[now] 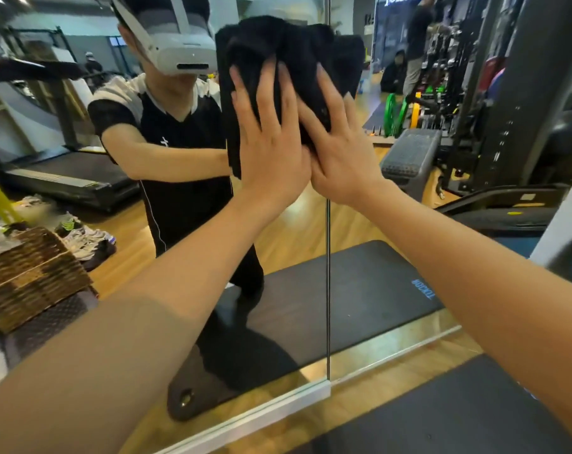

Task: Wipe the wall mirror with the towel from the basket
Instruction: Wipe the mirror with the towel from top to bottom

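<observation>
Black towel (271, 60) bunched flat against the wall mirror (360, 257), high up, about level with my head and right over the vertical seam (327, 290) between two mirror panels. Its lower left edge hangs straight down the glass.

My left hand (271, 139) presses on the towel, fingers straight and slightly spread, palm flat. My right hand (340, 152) presses just beside it, fingers straight too and angled up to the left; the two hands touch at the heel of the palm. Neither hand curls round the cloth. Both forearms reach up from the lower corners of the view.

Woven basket (29, 276) at the left edge, low down, well apart from the towel. It sits on a dark patterned surface; cannot tell what is inside.

Dark floor mat (474, 414) on the wooden floor by the mirror's white base strip (245, 417), and its reflection runs on in the glass.

In the reflection: treadmill (65, 178) at left, weight rack with green and yellow plates (399, 116) at right, grey step box (409, 158) near it.
</observation>
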`<state>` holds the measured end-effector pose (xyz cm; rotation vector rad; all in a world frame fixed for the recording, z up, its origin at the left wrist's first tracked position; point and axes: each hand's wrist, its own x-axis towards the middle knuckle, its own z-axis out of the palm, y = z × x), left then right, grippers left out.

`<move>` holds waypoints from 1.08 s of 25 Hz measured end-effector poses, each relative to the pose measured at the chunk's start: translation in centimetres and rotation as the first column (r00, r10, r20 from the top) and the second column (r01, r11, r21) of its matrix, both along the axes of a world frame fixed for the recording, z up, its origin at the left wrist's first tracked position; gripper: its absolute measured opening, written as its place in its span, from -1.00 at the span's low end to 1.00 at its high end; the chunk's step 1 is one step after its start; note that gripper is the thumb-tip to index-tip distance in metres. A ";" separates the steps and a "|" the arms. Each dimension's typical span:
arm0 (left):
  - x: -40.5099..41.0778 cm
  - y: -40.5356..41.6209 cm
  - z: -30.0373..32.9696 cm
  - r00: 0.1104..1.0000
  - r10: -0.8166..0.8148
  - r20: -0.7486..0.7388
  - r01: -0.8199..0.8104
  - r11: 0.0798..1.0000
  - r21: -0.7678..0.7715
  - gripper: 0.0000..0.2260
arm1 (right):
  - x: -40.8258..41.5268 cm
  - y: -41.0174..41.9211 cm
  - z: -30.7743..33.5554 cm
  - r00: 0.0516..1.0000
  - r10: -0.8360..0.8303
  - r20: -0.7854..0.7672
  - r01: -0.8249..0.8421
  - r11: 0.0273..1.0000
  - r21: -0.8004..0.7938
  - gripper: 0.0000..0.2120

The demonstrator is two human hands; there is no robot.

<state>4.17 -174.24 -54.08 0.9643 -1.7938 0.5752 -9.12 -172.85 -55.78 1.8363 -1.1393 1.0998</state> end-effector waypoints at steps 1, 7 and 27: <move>0.2 -0.2 -1.4 0.999 0.011 0.049 -0.010 1.000 -0.029 -0.42 | 0.1 0.0 -1.7 0.999 0.011 0.042 -0.011 1.000 0.005 -0.45; 1.0 0.3 -16.4 0.973 -0.012 0.229 0.003 0.999 0.040 -0.46 | 0.1 0.8 -17.5 0.987 0.008 0.161 -0.032 0.989 0.147 -0.43; 24.2 6.9 -37.5 0.884 0.156 0.442 -0.313 0.898 0.310 -0.33 | 20.4 7.0 -36.2 0.996 0.069 0.063 -0.093 0.733 0.674 -0.09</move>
